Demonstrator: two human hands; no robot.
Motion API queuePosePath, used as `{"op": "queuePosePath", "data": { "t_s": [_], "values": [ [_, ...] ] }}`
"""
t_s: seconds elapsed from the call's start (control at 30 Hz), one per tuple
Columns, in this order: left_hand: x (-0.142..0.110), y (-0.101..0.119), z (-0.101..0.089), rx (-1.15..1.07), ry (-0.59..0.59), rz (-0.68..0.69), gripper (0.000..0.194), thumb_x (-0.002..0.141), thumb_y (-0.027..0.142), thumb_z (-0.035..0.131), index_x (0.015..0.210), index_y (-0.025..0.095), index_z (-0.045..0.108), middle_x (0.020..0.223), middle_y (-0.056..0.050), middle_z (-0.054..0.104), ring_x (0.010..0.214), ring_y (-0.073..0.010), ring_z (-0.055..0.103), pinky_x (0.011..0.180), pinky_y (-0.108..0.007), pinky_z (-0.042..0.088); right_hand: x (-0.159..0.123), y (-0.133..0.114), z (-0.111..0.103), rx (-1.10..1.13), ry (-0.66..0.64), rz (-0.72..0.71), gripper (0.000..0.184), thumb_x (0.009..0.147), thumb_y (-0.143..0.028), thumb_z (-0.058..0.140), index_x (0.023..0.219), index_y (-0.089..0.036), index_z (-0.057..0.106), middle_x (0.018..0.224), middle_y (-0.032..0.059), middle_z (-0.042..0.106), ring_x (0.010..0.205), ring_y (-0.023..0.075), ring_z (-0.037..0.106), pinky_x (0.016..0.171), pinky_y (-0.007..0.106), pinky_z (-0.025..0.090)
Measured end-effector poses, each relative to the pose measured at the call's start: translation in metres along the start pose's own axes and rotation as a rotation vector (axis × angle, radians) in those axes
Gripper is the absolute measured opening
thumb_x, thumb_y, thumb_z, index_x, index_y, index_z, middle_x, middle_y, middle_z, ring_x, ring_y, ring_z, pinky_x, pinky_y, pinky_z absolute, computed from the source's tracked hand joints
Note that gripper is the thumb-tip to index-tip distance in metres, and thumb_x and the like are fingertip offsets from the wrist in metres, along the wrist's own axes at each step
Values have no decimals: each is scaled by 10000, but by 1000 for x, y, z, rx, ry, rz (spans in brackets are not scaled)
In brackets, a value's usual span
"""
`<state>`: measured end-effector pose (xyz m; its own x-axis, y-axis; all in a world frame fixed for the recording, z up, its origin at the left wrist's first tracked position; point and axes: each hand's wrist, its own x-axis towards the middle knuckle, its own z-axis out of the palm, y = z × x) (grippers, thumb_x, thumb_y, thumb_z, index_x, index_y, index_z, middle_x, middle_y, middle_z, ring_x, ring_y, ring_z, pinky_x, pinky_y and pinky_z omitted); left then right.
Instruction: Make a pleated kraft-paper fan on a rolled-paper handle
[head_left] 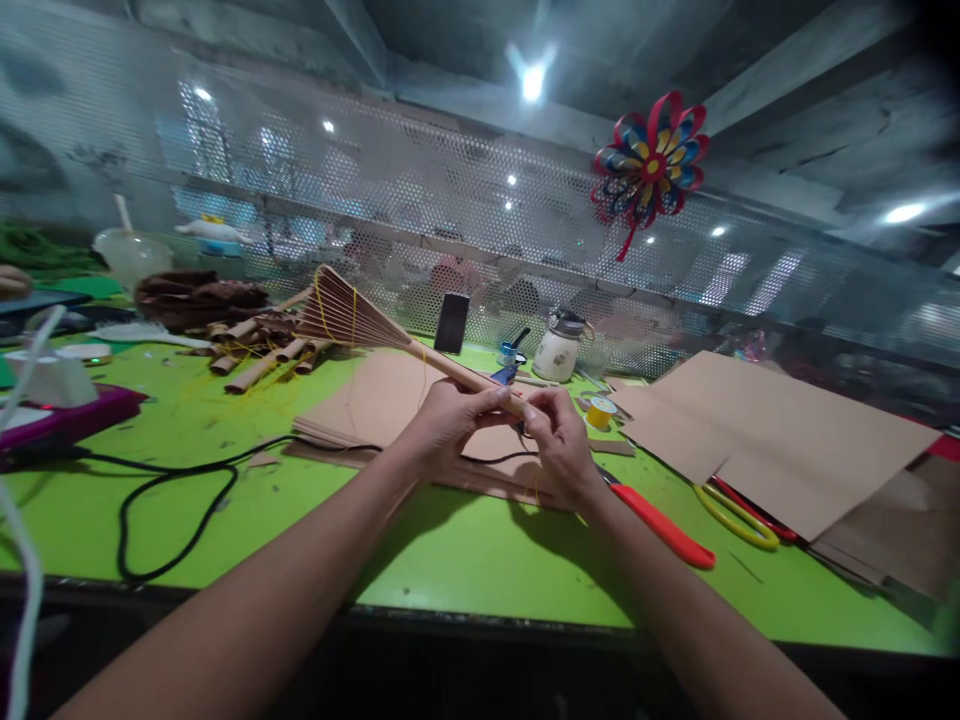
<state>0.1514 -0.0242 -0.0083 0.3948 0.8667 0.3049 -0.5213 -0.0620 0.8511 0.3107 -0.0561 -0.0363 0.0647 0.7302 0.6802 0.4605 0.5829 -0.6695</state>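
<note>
In the head view, a brown paper broom (360, 310) with a fan-shaped, pleated head and rolled handle points up to the left. Yellow thread runs across its fan. My left hand (454, 420) is closed around the handle, thumb on top. At the handle's lower end, the fingers of my right hand (559, 435) pinch the tip. Just behind the hands lies a blue tool (505, 374), partly covered by the handle. Beneath them is a stack of brown cardboard sheets (375, 385) on the green table (442, 560).
Brown paper rolls (259, 365) lie at left, near a purple power strip (112, 415) and black cord (124, 530). To the right are a red-handled cutter (667, 525), yellow-handled scissors (739, 520), a yellow thread spool (601, 412) and large cardboard sheets (780, 430). A phone (452, 323) and a jug (559, 347) stand behind.
</note>
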Motion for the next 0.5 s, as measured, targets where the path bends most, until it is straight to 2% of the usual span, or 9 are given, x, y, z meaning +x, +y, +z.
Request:
{"op": "queuePosePath", "data": {
  "t_s": [0.5],
  "values": [
    [-4, 2, 6, 55, 23, 8, 218, 653, 148, 788, 804, 45, 669, 788, -140, 734, 768, -258, 714, 832, -475, 575, -1, 10, 6, 104, 54, 81, 137, 802, -293, 562, 849, -207, 466, 742, -28, 489, 630, 127, 476, 595, 263, 410]
  ]
}}
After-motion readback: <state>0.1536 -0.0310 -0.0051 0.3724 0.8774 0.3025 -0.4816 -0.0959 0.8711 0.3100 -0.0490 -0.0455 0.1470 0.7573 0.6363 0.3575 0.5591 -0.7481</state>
